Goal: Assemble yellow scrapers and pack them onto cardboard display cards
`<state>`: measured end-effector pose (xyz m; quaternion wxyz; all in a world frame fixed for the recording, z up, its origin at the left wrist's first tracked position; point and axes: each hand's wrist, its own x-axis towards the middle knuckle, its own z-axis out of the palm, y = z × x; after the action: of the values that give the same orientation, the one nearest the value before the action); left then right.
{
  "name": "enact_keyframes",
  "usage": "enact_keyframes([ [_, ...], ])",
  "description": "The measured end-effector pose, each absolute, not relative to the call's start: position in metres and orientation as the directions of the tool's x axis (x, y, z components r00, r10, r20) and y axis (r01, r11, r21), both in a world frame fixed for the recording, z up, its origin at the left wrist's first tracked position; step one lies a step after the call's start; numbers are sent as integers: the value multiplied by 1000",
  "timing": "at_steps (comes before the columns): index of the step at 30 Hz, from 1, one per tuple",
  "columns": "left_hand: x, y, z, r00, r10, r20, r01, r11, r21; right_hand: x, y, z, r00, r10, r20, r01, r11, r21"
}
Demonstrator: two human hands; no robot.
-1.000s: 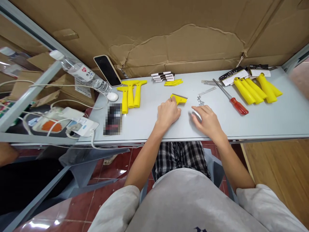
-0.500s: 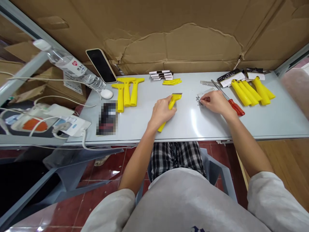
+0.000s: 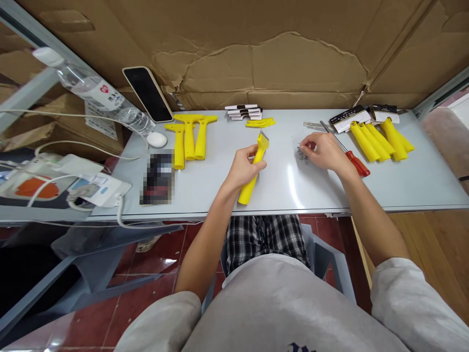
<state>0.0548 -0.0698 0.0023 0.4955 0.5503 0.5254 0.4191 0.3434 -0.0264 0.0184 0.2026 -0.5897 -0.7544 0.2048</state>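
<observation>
My left hand is wrapped round the handle of a yellow scraper, which is tilted with its metal blade pointing away from me. Beside a small pile of screws, my right hand is pinched, fingertips close over the table. Whatever lies between those fingertips is too small to make out. A screwdriver with a red handle lies just right of that hand, and thin metal blades lie behind it.
Yellow scraper handles lie at the left, by a phone and a water bottle. Folded cards and flat yellow pieces sit at the back. Several carded yellow scrapers lie right. Cables hang at the left edge.
My left hand has turned the scraper so its blade end points more away from me. My right hand has shifted slightly left and up at the screws, staying pinched.
</observation>
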Motion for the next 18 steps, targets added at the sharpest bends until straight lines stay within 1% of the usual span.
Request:
enact_keyframes([
  [2,61,-74,8,171,977,-130,-35,138,990,334,-24,24,-252,963,97,676,247,-694],
  [4,65,-76,11,257,951,-171,-181,222,958,322,-22,27,-274,952,136,485,259,-835],
  [5,67,-76,11,294,939,-180,-232,252,939,315,-20,27,-285,947,147,386,254,-887],
  [7,68,-76,9,344,921,-185,-299,294,908,302,-16,24,-306,941,142,224,217,-950],
  [9,69,-74,5,367,911,-187,-337,318,886,293,-14,17,-311,944,111,128,157,-979],
  [11,69,-73,1,370,909,-190,-363,330,871,288,-12,8,-307,948,82,80,111,-991],
  [14,70,-73,-3,360,913,-192,-392,335,857,287,-13,-2,-314,947,63,53,83,-995],
  [18,71,-73,-3,366,911,-190,-408,341,847,287,-17,-3,-327,942,72,52,94,-994],
])
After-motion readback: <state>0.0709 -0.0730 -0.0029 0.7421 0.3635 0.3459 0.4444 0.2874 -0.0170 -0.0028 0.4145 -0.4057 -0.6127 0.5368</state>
